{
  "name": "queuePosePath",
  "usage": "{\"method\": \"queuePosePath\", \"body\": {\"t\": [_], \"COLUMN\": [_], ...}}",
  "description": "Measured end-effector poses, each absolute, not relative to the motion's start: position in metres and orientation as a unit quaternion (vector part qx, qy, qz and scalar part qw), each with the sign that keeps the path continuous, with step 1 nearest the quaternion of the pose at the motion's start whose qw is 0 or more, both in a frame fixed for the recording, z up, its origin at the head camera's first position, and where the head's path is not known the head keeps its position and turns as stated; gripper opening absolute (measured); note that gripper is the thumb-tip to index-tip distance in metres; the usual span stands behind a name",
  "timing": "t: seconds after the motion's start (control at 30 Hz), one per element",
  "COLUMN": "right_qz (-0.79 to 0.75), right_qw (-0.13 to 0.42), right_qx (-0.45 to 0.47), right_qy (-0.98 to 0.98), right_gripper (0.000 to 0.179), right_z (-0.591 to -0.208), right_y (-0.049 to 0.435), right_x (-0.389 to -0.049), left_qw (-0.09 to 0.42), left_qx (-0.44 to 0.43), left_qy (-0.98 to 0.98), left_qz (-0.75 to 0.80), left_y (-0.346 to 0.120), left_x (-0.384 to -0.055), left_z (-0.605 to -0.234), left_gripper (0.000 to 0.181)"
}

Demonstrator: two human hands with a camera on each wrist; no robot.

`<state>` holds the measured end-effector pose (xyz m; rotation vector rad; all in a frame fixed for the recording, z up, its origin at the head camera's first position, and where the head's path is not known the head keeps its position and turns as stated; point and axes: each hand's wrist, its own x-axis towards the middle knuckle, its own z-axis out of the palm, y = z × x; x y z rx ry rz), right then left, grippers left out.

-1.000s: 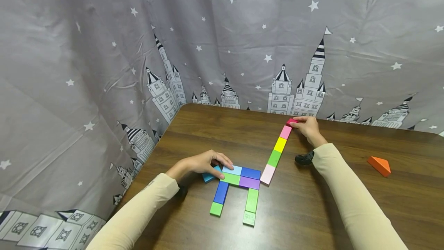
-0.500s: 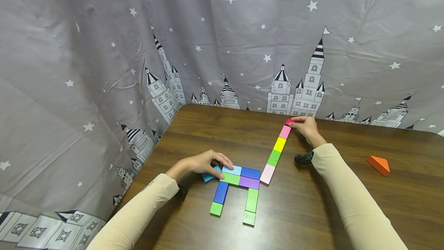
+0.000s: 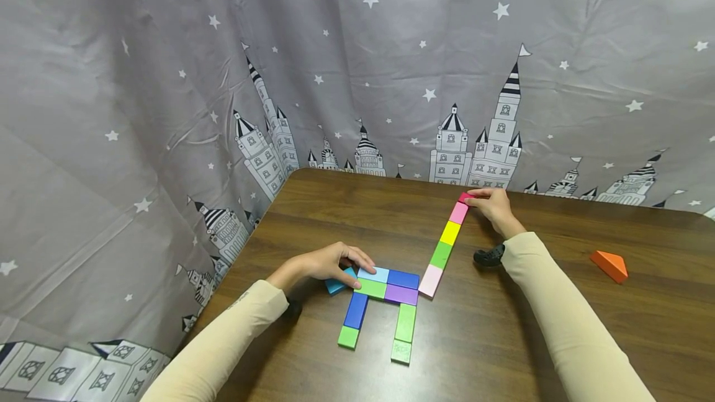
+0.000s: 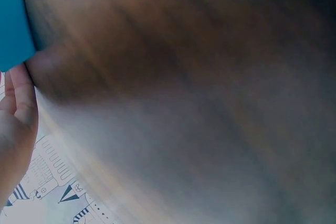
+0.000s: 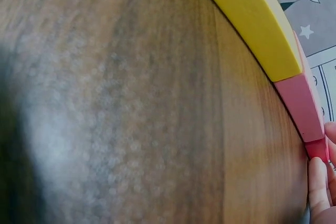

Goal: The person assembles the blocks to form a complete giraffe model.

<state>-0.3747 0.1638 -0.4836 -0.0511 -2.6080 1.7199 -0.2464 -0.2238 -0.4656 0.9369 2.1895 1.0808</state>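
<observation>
At the far end of a slanted row of flat blocks, my right hand [image 3: 494, 208] pinches a red block [image 3: 465, 197] between thumb and fingers. The red block meets the end of a pink block [image 3: 460, 213], as the right wrist view also shows. Below it run a yellow block [image 3: 450, 232], a green block [image 3: 441, 255] and a pale pink block [image 3: 431, 280]. My left hand [image 3: 326, 262] rests with loosely bent fingers on a light blue block [image 3: 378, 275] and the edge of a green block [image 3: 371, 288]. A teal block [image 4: 16, 22] lies slanted, partly under that hand.
A dark blue block [image 3: 403, 278] and a purple block [image 3: 401, 294] complete a rectangle, with two leg-like rows below. An orange triangular block [image 3: 611, 266] lies apart at the right. Behind the wooden table [image 3: 503, 340] hangs a grey castle-print curtain [image 3: 357, 67].
My right hand has shifted the red block slightly left, more into line with the pink block. The left hand has stayed in place.
</observation>
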Motion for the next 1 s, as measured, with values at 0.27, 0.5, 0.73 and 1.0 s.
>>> {"method": "queuePosePath", "body": {"t": [0.27,0.5,0.73,1.0], "right_qz": [0.560,0.558,0.550,0.551], "right_qw": [0.001,-0.007,-0.012,-0.007], "right_qx": [-0.016,-0.017,-0.015,-0.010], "right_qy": [-0.828,-0.829,-0.835,-0.834], "right_gripper": [0.038,0.037,0.037,0.037], "right_z": [-0.4835,-0.4836,-0.4831,-0.4836], "right_y": [0.1634,0.1624,0.1631,0.1630], "right_x": [-0.3739,-0.3741,-0.3742,-0.3745], "left_qw": [0.261,0.260,0.260,0.260], "left_qx": [0.348,0.352,0.354,0.353], "left_qy": [0.806,0.804,0.802,0.802], "left_qz": [0.401,0.403,0.404,0.407], "left_y": [-0.2240,-0.2243,-0.2244,-0.2246], "left_x": [-0.2465,-0.2461,-0.2453,-0.2449], "left_z": [-0.4650,-0.4650,-0.4646,-0.4648], "left_gripper": [0.037,0.036,0.036,0.036]}}
